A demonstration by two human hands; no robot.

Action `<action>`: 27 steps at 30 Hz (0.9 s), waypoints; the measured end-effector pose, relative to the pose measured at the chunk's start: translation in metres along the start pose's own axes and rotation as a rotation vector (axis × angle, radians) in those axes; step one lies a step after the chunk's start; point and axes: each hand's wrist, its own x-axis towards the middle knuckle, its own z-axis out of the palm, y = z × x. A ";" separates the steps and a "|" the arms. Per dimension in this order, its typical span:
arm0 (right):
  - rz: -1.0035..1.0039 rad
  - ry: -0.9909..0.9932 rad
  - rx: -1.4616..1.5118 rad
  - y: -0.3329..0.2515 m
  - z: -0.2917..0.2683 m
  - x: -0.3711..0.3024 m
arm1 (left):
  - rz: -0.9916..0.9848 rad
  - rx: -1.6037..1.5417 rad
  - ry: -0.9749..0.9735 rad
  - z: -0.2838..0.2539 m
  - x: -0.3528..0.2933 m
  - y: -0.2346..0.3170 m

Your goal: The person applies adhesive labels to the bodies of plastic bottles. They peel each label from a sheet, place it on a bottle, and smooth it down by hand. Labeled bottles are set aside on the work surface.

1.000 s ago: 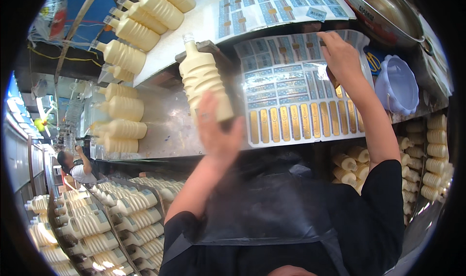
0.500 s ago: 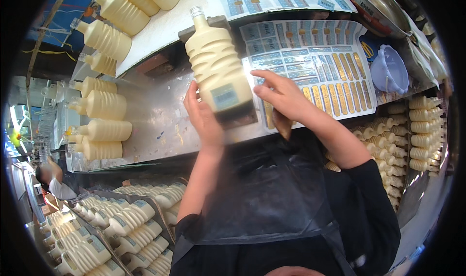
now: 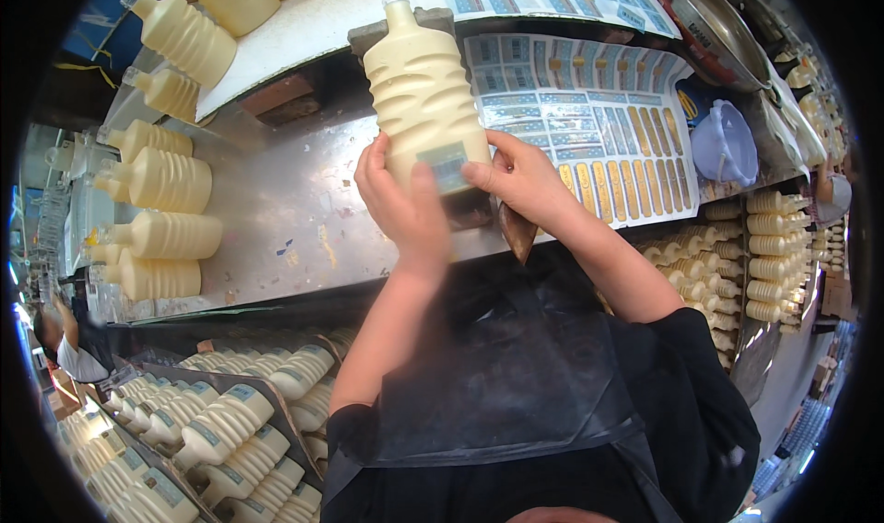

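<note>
The steel bench [image 3: 276, 219] carries cream bottles [image 3: 166, 180] and label sheets [image 3: 589, 118]. Bins [image 3: 230, 412] below hold labelled bottles. Both hands, left [image 3: 405, 205] and right [image 3: 520, 178], grip one ribbed bottle [image 3: 424, 99].

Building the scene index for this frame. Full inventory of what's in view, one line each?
ribbed bottle: one, cream, on the metal bench between both hands, a small label on its lower part
loose bottles: several, cream, lying on the bench at left
metal bench: one, silver, across the middle
label sheets: a few, blue and yellow, on the bench at right
crated bottles: many, cream with labels, lower left
stacked bottles: many, cream, right edge
blue bag: one, right of the sheets
left hand: on the bottle's lower left
right hand: fingers at the label
</note>
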 end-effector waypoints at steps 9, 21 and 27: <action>-0.028 0.020 -0.028 0.003 0.002 0.001 | -0.098 -0.164 0.005 0.003 -0.001 -0.006; -0.008 -0.041 -0.108 -0.002 -0.005 0.003 | -0.088 -0.159 -0.036 -0.001 0.001 -0.008; -0.030 0.004 -0.093 0.004 0.000 0.003 | -0.207 -0.246 -0.042 -0.001 0.004 -0.002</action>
